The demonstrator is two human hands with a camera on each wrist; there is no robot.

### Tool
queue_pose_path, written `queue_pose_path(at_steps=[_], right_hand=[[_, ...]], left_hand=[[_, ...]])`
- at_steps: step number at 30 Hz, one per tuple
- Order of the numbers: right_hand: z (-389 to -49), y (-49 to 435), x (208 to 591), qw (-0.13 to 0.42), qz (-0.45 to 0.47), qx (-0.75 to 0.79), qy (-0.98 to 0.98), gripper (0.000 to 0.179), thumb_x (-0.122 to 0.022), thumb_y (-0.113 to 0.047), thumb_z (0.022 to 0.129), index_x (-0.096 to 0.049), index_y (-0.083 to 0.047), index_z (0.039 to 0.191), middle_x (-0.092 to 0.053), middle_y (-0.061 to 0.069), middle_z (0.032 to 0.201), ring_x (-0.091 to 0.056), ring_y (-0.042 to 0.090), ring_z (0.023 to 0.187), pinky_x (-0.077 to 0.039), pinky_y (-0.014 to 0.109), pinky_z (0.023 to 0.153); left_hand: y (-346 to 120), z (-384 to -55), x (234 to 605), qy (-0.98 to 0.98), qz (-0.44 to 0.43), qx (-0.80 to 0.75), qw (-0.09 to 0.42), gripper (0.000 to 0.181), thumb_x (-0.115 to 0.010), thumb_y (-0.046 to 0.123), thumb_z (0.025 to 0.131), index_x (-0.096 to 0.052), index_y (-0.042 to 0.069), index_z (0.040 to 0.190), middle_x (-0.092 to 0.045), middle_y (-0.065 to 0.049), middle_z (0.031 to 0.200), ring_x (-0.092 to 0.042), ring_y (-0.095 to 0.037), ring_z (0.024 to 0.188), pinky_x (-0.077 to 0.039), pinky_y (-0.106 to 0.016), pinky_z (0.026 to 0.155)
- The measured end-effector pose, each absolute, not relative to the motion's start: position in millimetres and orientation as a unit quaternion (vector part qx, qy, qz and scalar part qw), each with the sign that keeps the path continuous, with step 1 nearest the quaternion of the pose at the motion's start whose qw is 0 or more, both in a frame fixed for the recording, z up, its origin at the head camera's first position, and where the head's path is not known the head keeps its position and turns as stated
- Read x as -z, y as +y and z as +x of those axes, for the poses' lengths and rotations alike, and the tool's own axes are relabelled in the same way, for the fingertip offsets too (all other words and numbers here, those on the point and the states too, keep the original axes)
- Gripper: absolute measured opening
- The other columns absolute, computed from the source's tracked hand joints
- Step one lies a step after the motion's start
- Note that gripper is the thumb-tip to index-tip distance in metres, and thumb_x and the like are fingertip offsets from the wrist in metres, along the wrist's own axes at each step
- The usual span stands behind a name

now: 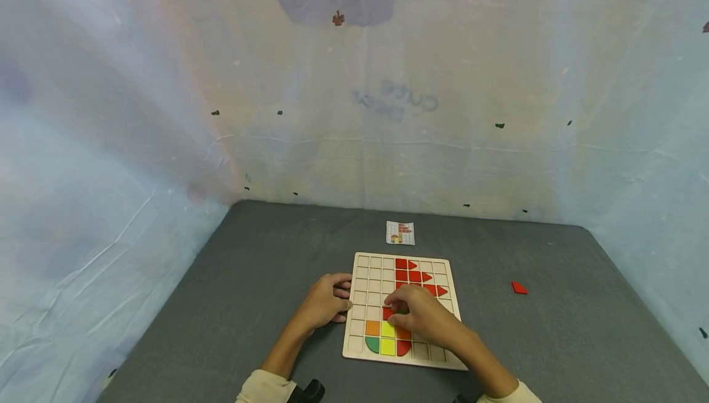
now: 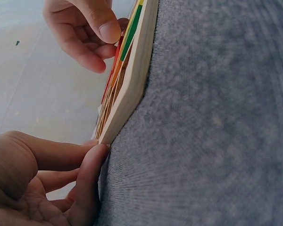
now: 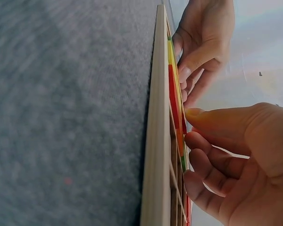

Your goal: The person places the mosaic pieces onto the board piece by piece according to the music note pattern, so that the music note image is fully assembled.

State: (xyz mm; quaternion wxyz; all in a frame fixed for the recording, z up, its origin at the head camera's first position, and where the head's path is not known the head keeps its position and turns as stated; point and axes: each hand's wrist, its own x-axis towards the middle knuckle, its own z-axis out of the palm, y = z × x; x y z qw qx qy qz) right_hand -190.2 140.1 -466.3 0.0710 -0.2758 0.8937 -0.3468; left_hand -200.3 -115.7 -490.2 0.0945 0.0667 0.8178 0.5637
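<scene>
A wooden grid board (image 1: 360,283) lies flat on the dark table. My left hand (image 1: 325,301) is at its left side, thumb and forefinger pinching the edge in the left wrist view. Over the lower middle of the grid, my right hand (image 1: 426,314) has thumb and forefinger at opposite sides of a red square tile (image 1: 387,314). Below it sit yellow squares (image 1: 388,347), an orange square (image 1: 373,328), a green rounded piece (image 1: 372,344) and a red rounded piece (image 1: 404,347). Rows of red squares and triangles (image 1: 415,276) fill part of the top, partly hidden by my right hand.
A small printed card (image 1: 392,231) with a coloured grid picture lies behind the board. One loose red piece (image 1: 519,288) is on the table to the right. Pale patterned sheeting (image 1: 415,169) hangs behind and at both sides of the table (image 1: 266,249).
</scene>
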Motion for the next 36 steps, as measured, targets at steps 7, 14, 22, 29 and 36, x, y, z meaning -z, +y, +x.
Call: queue_pose_path(at_steps=[7, 14, 22, 29, 36], right_hand=[[-189, 141, 466, 0.077, -0.274, 0.35, 0.892, 0.021, -0.081, -0.007, 0.091, -0.077, -0.004, 0.112, -0.071, -0.002, 0.098, -0.06, 0.006, 0.084, -0.057, 0.027, 0.076], [-187, 150, 464, 0.059, -0.255, 0.355, 0.897, 0.022, -0.082, -0.01, 0.091, -0.078, -0.006, 0.112, -0.071, -0.005, 0.098, -0.062, 0.01, 0.088, -0.057, 0.027, 0.077], [-192, 169, 465, 0.03, -0.243, 0.359, 0.9, 0.025, -0.083, -0.009, 0.089, -0.078, -0.007, 0.114, -0.073, -0.001, 0.102, -0.063, 0.012, 0.088, -0.056, 0.028, 0.076], [-196, 188, 458, 0.014, -0.213, 0.364, 0.907, 0.024, -0.083, -0.01, 0.091, -0.078, -0.006, 0.114, -0.072, -0.001, 0.102, -0.062, 0.012, 0.088, -0.056, 0.027, 0.075], [-200, 215, 450, -0.005, -0.166, 0.368, 0.915, 0.029, -0.082, -0.011, 0.092, -0.076, -0.004, 0.12, -0.071, 0.001, 0.102, -0.062, 0.014, 0.09, -0.053, 0.027, 0.069]], left_hand=[[-116, -200, 490, 0.817, 0.07, -0.564, 0.094, 0.059, -0.076, -0.006, 0.088, -0.059, -0.004, 0.145, -0.062, -0.016, 0.125, -0.064, -0.025, 0.104, -0.064, -0.035, 0.062], [-116, -200, 490, 0.816, 0.073, -0.565, 0.095, 0.059, -0.076, -0.006, 0.088, -0.059, -0.004, 0.145, -0.062, -0.016, 0.125, -0.064, -0.024, 0.105, -0.064, -0.035, 0.061], [-116, -200, 491, 0.819, 0.07, -0.562, 0.093, 0.06, -0.075, -0.006, 0.087, -0.059, -0.004, 0.145, -0.061, -0.015, 0.125, -0.064, -0.025, 0.106, -0.064, -0.035, 0.061], [-115, -199, 490, 0.82, 0.068, -0.56, 0.092, 0.06, -0.075, -0.006, 0.088, -0.059, -0.003, 0.146, -0.061, -0.015, 0.125, -0.063, -0.025, 0.105, -0.064, -0.035, 0.061], [-115, -200, 490, 0.818, 0.072, -0.563, 0.094, 0.061, -0.075, -0.006, 0.088, -0.058, -0.004, 0.146, -0.062, -0.016, 0.126, -0.063, -0.025, 0.105, -0.064, -0.035, 0.061]])
